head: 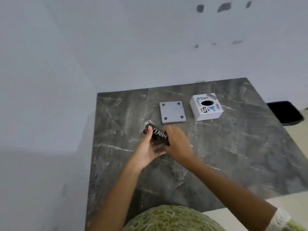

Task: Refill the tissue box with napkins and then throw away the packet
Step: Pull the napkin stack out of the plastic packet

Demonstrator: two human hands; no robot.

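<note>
A dark napkin packet [157, 135] with white lettering is held just above the grey marble table [233, 155]. My left hand [148, 147] grips its left end, thumb on top. My right hand [178, 144] covers the packet's right end, fingers curled on it and blurred. Beyond the hands stands the white tissue box [206, 107], with stickers and a round dark hole in its upper face. Its flat grey base plate [172, 112], with round pads at the corners, lies beside it on the left.
White walls close off the table on the left and at the back. A dark chair seat [285, 112] sits past the table's right edge. A light floor shows at the lower right.
</note>
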